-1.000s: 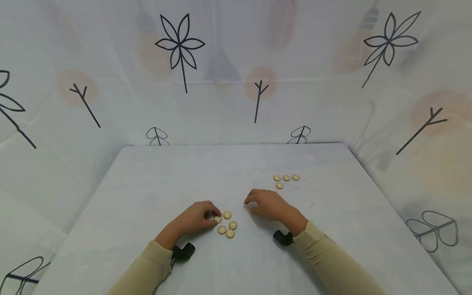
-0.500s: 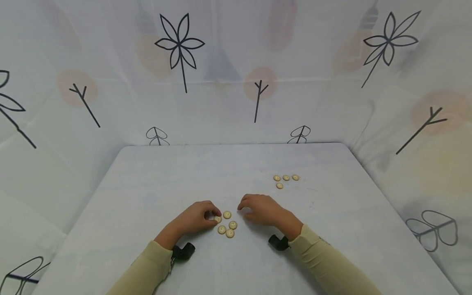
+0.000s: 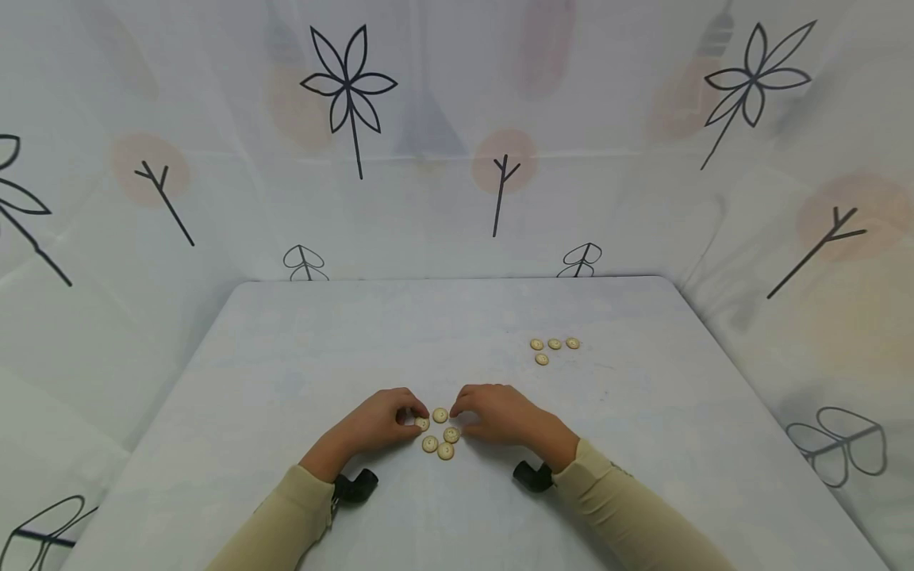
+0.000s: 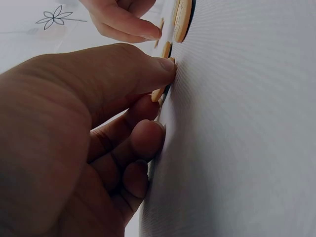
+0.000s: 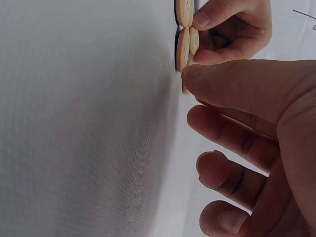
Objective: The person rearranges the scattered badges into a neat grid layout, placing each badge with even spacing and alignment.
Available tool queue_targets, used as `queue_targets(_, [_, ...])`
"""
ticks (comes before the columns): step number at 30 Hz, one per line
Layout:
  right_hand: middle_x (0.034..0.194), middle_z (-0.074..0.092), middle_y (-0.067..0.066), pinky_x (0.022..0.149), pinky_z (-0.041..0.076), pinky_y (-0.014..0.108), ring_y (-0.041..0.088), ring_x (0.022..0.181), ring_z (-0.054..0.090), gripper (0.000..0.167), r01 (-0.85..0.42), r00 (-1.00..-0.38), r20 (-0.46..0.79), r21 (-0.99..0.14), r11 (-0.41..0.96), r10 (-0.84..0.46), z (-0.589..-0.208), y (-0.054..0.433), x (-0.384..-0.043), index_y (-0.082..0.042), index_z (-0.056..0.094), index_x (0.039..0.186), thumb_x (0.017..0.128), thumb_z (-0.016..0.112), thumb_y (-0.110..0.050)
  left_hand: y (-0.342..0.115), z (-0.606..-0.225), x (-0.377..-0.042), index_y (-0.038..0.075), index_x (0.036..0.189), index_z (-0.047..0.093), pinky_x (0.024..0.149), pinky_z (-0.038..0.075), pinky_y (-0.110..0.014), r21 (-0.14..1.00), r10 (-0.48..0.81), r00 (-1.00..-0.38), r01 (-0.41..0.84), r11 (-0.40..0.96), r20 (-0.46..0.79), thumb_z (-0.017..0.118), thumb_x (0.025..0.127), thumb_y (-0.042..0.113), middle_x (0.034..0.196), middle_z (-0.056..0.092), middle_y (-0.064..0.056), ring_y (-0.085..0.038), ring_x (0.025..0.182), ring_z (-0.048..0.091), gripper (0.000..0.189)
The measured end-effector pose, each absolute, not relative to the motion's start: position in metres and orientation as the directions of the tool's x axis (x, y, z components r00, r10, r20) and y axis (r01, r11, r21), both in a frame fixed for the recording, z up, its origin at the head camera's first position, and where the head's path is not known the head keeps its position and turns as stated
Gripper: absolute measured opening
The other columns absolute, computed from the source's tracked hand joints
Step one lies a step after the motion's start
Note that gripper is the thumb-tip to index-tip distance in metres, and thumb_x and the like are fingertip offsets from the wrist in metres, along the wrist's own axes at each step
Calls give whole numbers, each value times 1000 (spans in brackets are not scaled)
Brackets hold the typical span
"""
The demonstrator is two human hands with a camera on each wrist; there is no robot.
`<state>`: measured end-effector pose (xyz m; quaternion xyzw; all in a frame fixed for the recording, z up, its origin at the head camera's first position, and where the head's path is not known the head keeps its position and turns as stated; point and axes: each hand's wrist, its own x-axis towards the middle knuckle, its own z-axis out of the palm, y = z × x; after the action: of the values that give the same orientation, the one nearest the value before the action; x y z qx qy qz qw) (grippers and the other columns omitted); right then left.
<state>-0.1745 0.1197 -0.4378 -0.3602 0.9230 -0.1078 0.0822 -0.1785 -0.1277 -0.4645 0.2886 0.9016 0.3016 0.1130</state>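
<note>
My left hand (image 3: pixel 373 428) pinches a round, pale wooden button (image 3: pixel 423 424) between thumb and index finger, low at the table surface. In the left wrist view, the thumb covers part of that button (image 4: pixel 157 94). To its right lie several matching buttons in a loose ring, among them an upper button (image 3: pixel 440 415), a right button (image 3: pixel 451 434) and a lower button (image 3: pixel 446 451). My right hand (image 3: pixel 508 418) hovers just right of the ring, fingers loosely bent and apart, holding nothing. Its thumb tip is close to the right button; whether they touch, I cannot tell.
Several more buttons (image 3: pixel 554 344) lie farther back on the right of the white table (image 3: pixel 343 333), most in a row. Patterned white cloth (image 3: pixel 428 206) rises behind the table and along both sides. A black camera (image 3: pixel 355 487) sits on the left wrist, another (image 3: pixel 533 477) on the right.
My right hand has moved left and a little nearer to me, up to the ring of buttons. My left hand has stayed in place, pinching the same button.
</note>
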Motion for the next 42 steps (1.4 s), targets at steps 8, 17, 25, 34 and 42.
queue_targets(8, [108,65,-12,81,51,29,6,96,62,20,-670,-704,-71,-264,694,-707,-440,115,-171,-25,73,107,88,69,-30,-128,-465,-179,21,102,72,70,45,-23,610,594,-804,464,642,-15,71,88,22,92,61,12,-5,76,51,14])
queue_targets(17, [108,65,-13,80,51,27,3,94,61,19,-686,-682,-87,-270,676,-726,-442,111,-170,-27,73,106,86,70,-29,-128,-466,-179,22,103,72,70,45,-22,600,584,-811,457,657,-22,71,88,24,93,60,15,-4,76,51,15])
queue_targets(25, [107,64,-12,80,51,27,4,94,61,21,-698,-675,-98,-238,676,-732,-441,108,-168,-27,73,107,86,71,-30,-128,-466,-179,22,103,72,70,45,-22,593,589,-808,468,655,-14,70,89,24,93,60,15,-3,76,51,15])
queue_targets(34, [105,64,-12,81,50,28,3,93,60,17,-677,-682,-118,-271,684,-722,-441,106,-169,-26,73,104,87,70,-26,-128,-465,-178,21,104,72,70,45,-22,598,587,-809,461,655,-19,70,89,24,93,61,15,-4,76,51,16])
queue_targets(42, [103,63,-13,79,50,28,3,91,59,16,-675,-682,-112,-284,681,-722,-443,107,-171,-27,73,103,87,70,-26,-127,-465,-178,19,104,72,68,45,-22,606,590,-807,463,647,-14,72,88,23,92,61,13,-4,75,51,17])
